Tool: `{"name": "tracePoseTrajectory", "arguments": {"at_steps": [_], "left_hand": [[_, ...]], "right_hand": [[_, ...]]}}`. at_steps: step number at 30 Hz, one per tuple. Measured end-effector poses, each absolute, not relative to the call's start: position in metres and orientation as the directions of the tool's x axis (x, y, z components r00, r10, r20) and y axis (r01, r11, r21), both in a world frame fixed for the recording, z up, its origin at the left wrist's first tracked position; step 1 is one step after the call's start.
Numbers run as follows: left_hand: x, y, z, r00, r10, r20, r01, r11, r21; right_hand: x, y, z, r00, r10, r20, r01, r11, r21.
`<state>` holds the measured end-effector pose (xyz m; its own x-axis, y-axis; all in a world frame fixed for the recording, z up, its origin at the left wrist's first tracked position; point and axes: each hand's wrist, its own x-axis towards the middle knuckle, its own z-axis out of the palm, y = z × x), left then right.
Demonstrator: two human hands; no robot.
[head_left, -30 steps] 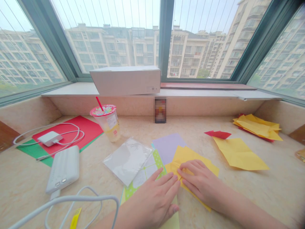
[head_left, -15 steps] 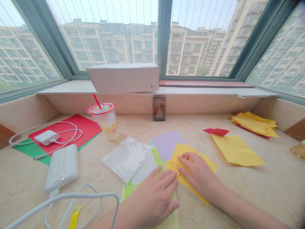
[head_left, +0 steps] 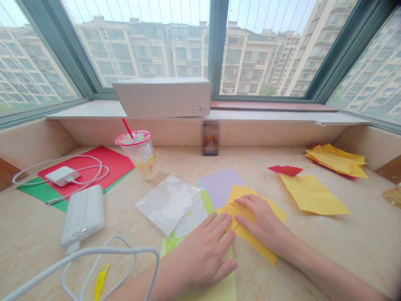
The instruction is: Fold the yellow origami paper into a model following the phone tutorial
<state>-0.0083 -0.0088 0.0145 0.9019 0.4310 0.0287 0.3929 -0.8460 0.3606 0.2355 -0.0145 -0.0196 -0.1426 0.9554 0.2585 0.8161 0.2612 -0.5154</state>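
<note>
Paper (head_left: 250,238) — yellow, thin, easily creased — lies on the bench (head_left: 328,246); right hand (head_left: 266,223) and left hand (head_left: 200,259) press it flat, fingers spread, grip clasping nothing — best held at edges.

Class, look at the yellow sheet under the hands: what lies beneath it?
Beneath the yellow sheet a lilac sheet shows at its far edge. The right hand covers the sheet's middle; anything lying underneath there is hidden.

The yellow origami paper (head_left: 250,217) is lying flat on the counter (head_left: 313,251), partly folded, with creased flaps bunching near its left corner. It is sitting slantwise, its far edge overlapping a lilac sheet (head_left: 219,186) and its near point reaching toward the front edge, showing plain yellow all over.
</note>
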Motion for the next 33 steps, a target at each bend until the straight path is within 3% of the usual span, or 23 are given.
{"name": "tracePoseTrajectory", "arguments": {"at_steps": [10,16,22,26,30,33], "left_hand": [[-0.007,-0.007,0.012,0.906,0.420,0.061,0.375,-0.860,0.347],[-0.001,-0.004,0.017,0.897,0.433,0.084,0.383,-0.860,0.338],[0.001,-0.005,0.012,0.882,0.463,0.086,0.415,-0.852,0.320],[0.000,-0.006,0.005,0.885,0.463,0.049,0.429,-0.852,0.299],[0.001,-0.004,0.006,0.881,0.471,0.042,0.435,-0.843,0.318],[-0.001,-0.003,0.011,0.883,0.469,0.021,0.435,-0.833,0.343]], "right_hand": [[0.238,-0.009,-0.019,-0.094,0.982,0.161,0.679,0.182,-0.711],[0.228,-0.005,-0.009,-0.018,0.999,0.049,0.664,0.048,-0.746],[0.222,-0.009,0.001,-0.107,0.994,0.025,0.625,0.087,-0.776],[0.221,-0.014,-0.006,-0.138,0.981,0.133,0.717,0.192,-0.671],[0.221,-0.020,-0.014,-0.259,0.920,0.292,0.826,0.368,-0.427],[0.222,-0.024,-0.015,-0.365,0.873,0.323,0.844,0.457,-0.282]]}}
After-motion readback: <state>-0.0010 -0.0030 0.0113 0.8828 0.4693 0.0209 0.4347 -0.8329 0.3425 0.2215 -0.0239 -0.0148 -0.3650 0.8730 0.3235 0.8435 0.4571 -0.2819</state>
